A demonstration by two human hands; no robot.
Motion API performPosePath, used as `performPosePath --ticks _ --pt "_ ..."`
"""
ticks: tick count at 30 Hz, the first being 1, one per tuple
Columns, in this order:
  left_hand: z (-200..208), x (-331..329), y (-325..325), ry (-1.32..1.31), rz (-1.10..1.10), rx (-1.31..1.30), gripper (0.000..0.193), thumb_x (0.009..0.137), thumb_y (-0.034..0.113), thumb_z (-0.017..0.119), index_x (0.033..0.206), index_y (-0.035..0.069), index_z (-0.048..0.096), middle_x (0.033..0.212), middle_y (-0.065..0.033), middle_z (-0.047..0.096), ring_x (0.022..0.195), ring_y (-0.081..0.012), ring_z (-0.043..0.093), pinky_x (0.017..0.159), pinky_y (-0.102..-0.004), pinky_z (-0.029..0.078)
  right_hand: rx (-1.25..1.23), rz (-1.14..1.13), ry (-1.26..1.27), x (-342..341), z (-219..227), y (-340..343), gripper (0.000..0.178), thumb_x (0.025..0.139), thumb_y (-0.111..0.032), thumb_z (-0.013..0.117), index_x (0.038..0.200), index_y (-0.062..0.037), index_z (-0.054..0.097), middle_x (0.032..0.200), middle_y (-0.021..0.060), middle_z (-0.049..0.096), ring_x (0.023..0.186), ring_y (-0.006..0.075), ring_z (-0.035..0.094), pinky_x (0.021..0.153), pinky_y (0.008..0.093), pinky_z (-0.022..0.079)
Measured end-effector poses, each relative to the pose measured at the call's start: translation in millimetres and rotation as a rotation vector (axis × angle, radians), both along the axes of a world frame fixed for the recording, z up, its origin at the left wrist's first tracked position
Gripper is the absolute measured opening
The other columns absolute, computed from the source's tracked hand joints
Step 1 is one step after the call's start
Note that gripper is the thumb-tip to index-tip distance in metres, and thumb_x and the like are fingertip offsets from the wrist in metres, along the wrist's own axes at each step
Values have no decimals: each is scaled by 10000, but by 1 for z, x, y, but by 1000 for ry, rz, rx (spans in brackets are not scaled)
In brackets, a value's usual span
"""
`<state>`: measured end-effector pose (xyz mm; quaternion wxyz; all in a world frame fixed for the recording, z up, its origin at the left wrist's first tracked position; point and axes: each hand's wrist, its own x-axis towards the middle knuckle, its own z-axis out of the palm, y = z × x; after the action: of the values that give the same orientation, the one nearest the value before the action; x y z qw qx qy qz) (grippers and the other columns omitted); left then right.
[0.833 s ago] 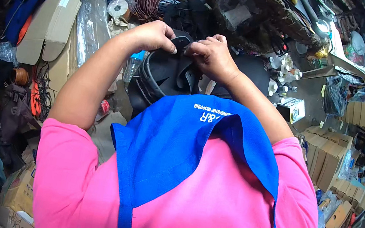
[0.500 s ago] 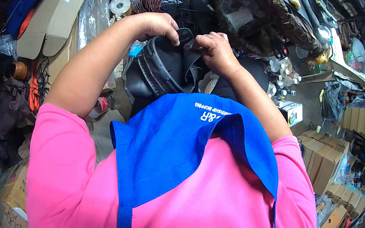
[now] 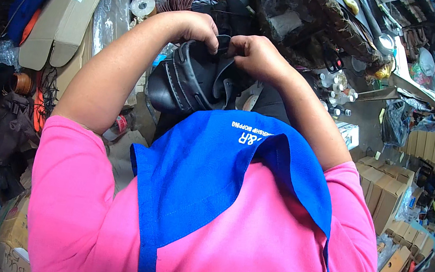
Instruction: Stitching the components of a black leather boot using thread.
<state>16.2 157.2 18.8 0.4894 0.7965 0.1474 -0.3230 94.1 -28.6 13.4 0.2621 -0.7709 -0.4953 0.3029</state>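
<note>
A rounded black leather piece [image 3: 177, 83], open at its top, rests at my lap. Raised bands with a row of stitching run around its side, and a looser black flap with small metal-looking studs [image 3: 226, 87] hangs on its right. My left hand [image 3: 202, 29] pinches the edge of a thin dark strap [image 3: 223, 37] above the opening. Close by on the right, my right hand [image 3: 257, 56] is closed with its fingertips on the same strap. The fingertips partly hide the strap, and the inside of the leather piece is dark.
A long cardboard piece [image 3: 59, 13] and a white spool [image 3: 143, 6] stand at the left. Coiled brown cord [image 3: 183, 3] lies at the back. Several small bottles [image 3: 338, 89] and a white box [image 3: 348, 134] are at the right, with stacked cardboard [image 3: 385, 187] nearer.
The strap between my hands has turned from showing its flat face with a hole to nearly edge-on. My right hand has shifted slightly left and rotated. The loose flap has opened a little.
</note>
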Motion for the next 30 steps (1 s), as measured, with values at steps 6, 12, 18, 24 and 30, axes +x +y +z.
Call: performPosePath --ticks 6,12,18,24,30 --pt "1 3 -9 -28 -103 176 238 628 128 688 816 -18 675 672 -42 625 612 -128 540 607 -289 437 9 92 -34 -2 4 -1 190 683 8 563 858 -34 626 728 102 643 666 162 617 628 304 479" --pt "-1 -8 -9 -106 -51 133 247 621 144 692 818 -5 678 664 -27 619 601 -118 531 593 -285 434 241 62 -128 -10 -20 -10 123 693 -48 632 813 -57 604 715 108 624 684 270 623 622 340 473" --pt "24 -34 -30 -472 201 292 261 627 119 659 850 -16 648 653 -90 611 610 -120 557 597 -287 455 213 -99 -480 -16 0 -22 149 735 -183 661 870 -122 667 721 79 627 798 290 616 695 411 473" --pt "33 -65 -55 -950 278 482 324 611 2 615 935 4 613 985 -150 618 951 -306 597 862 -357 467 302 -243 -176 -19 26 -17 210 742 -148 658 927 -52 683 853 168 619 815 320 616 743 373 493" --pt "28 -79 -59 -938 348 375 370 600 5 589 970 -9 606 1104 -165 594 1047 -310 570 937 -347 427 277 -240 108 -21 18 -21 213 806 -101 656 996 -6 659 875 70 616 817 143 584 742 284 469"
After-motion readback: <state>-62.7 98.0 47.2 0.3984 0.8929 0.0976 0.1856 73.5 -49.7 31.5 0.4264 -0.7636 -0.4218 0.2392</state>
